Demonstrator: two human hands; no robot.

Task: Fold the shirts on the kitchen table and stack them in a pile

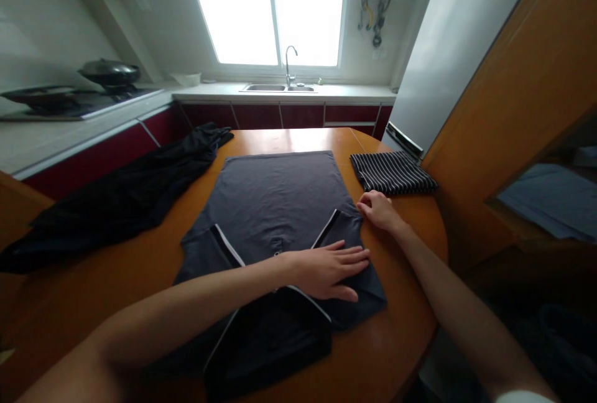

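A dark grey shirt (pixel 280 185) with white-edged black stripes lies spread on the wooden table, its hem toward the window. Wrinkles run down its middle, and its black lower part (pixel 270 347) is nearest to me. Reaching across from the left, my left hand (pixel 329 269) rests flat on the shirt's right side, fingers spread. My right hand (pixel 379 209) is at the shirt's right edge, its fingers curled and the fingertips pinching the cloth there. My left forearm hides part of the shirt's middle.
A folded black-and-white striped cloth (pixel 392 173) lies beyond my right hand. Dark clothing (pixel 125 185) is heaped along the left side of the round-edged table (pixel 401 341). Behind are a counter with a sink (pixel 265 88), a stove with pans (pixel 109 72) and a fridge (pixel 448 42).
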